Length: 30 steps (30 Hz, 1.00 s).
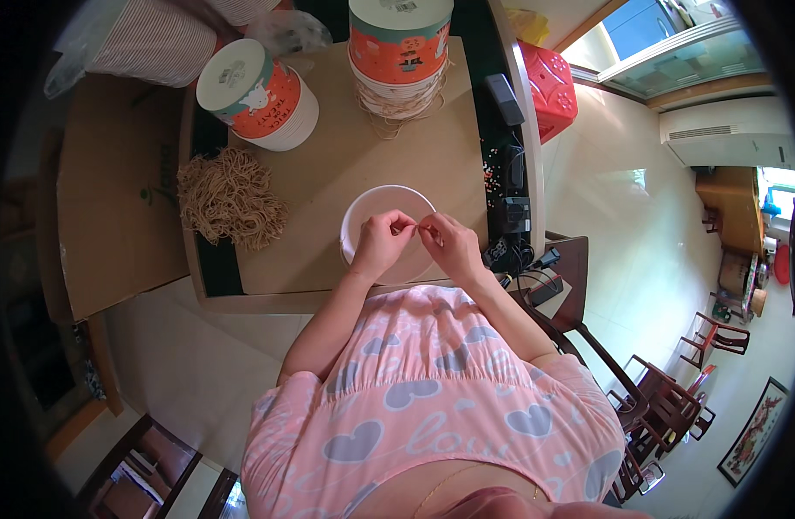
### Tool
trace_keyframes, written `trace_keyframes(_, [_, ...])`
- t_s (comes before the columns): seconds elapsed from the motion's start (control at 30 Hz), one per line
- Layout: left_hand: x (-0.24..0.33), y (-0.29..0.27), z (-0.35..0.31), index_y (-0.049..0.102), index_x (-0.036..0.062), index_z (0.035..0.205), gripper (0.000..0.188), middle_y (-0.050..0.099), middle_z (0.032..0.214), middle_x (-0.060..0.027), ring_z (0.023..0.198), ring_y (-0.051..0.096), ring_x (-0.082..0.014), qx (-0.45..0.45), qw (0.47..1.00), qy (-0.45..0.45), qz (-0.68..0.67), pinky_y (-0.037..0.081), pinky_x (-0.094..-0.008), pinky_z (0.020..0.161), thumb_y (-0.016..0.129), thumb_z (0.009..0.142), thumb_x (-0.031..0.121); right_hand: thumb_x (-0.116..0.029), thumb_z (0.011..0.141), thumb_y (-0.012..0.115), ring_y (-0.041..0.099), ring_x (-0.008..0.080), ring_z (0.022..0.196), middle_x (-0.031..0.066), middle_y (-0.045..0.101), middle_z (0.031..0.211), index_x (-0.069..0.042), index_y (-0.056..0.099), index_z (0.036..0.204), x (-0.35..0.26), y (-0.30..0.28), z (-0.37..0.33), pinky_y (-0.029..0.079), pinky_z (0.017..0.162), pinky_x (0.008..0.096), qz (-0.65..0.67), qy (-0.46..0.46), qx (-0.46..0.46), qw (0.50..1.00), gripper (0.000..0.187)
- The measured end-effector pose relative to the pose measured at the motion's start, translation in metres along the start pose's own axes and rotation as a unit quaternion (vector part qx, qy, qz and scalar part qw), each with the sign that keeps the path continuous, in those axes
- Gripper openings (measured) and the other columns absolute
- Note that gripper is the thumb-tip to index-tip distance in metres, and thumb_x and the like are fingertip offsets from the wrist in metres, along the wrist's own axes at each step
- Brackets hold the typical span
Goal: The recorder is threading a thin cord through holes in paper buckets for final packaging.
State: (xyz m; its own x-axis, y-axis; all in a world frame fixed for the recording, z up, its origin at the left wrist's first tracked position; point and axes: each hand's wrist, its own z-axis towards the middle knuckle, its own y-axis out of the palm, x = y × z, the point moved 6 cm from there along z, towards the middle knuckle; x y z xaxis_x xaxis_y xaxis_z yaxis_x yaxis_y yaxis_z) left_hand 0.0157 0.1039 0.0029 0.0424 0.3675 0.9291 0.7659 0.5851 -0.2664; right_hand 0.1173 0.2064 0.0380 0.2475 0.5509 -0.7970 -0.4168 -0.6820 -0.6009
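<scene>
My left hand (387, 242) and my right hand (454, 246) meet over a white paper bucket (359, 212) at the near middle of the table. The fingertips of both hands are pinched close together, nearly touching. Whatever lies between them is too small to make out. The bucket stands upright with its mouth facing up, partly hidden behind my hands. To the left lies a tangled heap of tan twine (231, 197). Farther off, a stack of orange-and-green printed paper buckets (399, 54) stands upside down, with loops of twine (406, 111) around its base.
Another printed stack (263, 99) leans at the far left, near white stacked buckets (155, 41) and a clear plastic bag (292, 33). Black power adapters (513, 212) and tiny beads (491, 177) line the right edge. A red plastic stool (546, 91) stands beyond it.
</scene>
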Motion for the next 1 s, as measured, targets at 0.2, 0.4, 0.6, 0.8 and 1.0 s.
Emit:
trace_keyframes(0.2, [-0.0004,-0.0005,-0.0016,0.067,-0.0007,0.084,0.007,0.069,0.075,-0.0088,0.067,0.066,-0.0149,-0.004,1.000,-0.007,0.009,0.051,-0.0269,0.063,0.066,0.081,0.006,-0.009,0.083,0.063,0.064,0.0240,0.063,0.0100,0.065,0.082,-0.007,0.063,0.093,-0.0005,0.0006,-0.0009,0.050,0.056,0.0314,-0.015,-0.006,-0.009,1.000,0.010])
trace_keyframes(0.4, [0.0003,-0.0012,-0.0031,0.066,-0.0006,0.083,0.008,0.068,0.073,-0.0092,0.065,0.066,-0.0155,0.013,1.000,0.000,0.019,0.051,-0.0273,0.062,0.066,0.081,0.007,-0.014,0.084,0.062,0.064,0.0288,0.068,0.0095,0.065,0.080,-0.011,0.064,0.090,0.0036,0.0030,-0.0016,0.050,0.059,0.0369,-0.020,-0.001,-0.009,1.000,0.007])
trace_keyframes(0.6, [0.0000,-0.0038,-0.0028,0.065,0.0001,0.081,0.008,0.067,0.071,-0.0100,0.063,0.066,-0.0177,0.030,0.998,0.022,0.043,0.051,-0.0287,0.059,0.066,0.080,0.008,-0.014,0.084,0.062,0.063,0.0296,0.069,0.0097,0.065,0.079,-0.010,0.064,0.089,0.0038,0.0029,-0.0017,0.050,0.059,0.0374,-0.021,-0.003,-0.006,1.000,0.007])
trace_keyframes(0.8, [0.0031,-0.0042,-0.0026,0.065,0.0005,0.081,0.007,0.067,0.070,-0.0104,0.063,0.066,-0.0197,0.042,0.997,0.019,0.069,0.051,-0.0299,0.059,0.066,0.079,0.008,-0.015,0.084,0.062,0.064,0.0292,0.069,0.0094,0.065,0.080,-0.010,0.064,0.089,0.0046,0.0031,-0.0022,0.050,0.059,0.0376,-0.028,-0.010,-0.007,1.000,0.007])
trace_keyframes(1.0, [0.0019,-0.0051,-0.0042,0.065,0.0007,0.082,0.007,0.067,0.070,-0.0102,0.063,0.066,-0.0191,0.042,0.997,0.030,0.061,0.051,-0.0293,0.059,0.066,0.079,0.007,-0.016,0.085,0.062,0.065,0.0286,0.073,0.0102,0.065,0.082,-0.010,0.063,0.092,0.0031,0.0001,-0.0025,0.051,0.062,0.0362,-0.016,0.038,-0.019,0.999,0.009])
